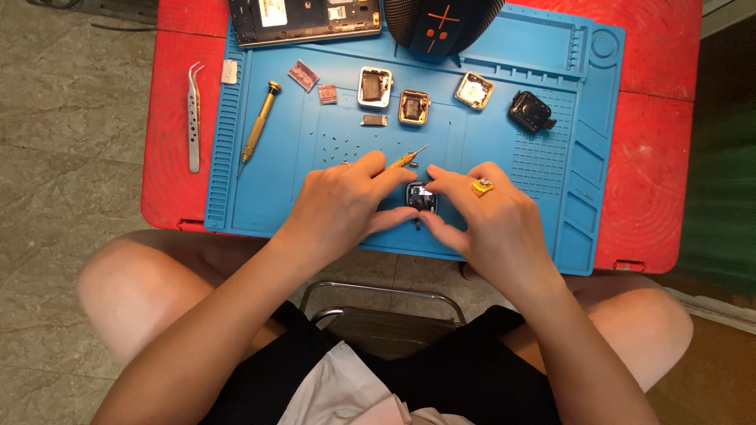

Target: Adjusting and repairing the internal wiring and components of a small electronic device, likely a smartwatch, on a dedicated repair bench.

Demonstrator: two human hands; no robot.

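Both hands meet over the blue repair mat [551, 63]: the left hand [342, 206], a small precision screwdriver [406, 159] tucked in its fingers, and the right hand [492, 224] pinch a small square watch case [421, 196] from either side, fingertips pressed to its edges just above the mat's near edge. To my eye, a steady, level grip low over the mat would keep loose screws [339, 142] from rolling off. At the far edge lies an opened phone [303, 20] bearing a pale rectangular label, beside a dark speaker [441, 24] marked with an orange cross.
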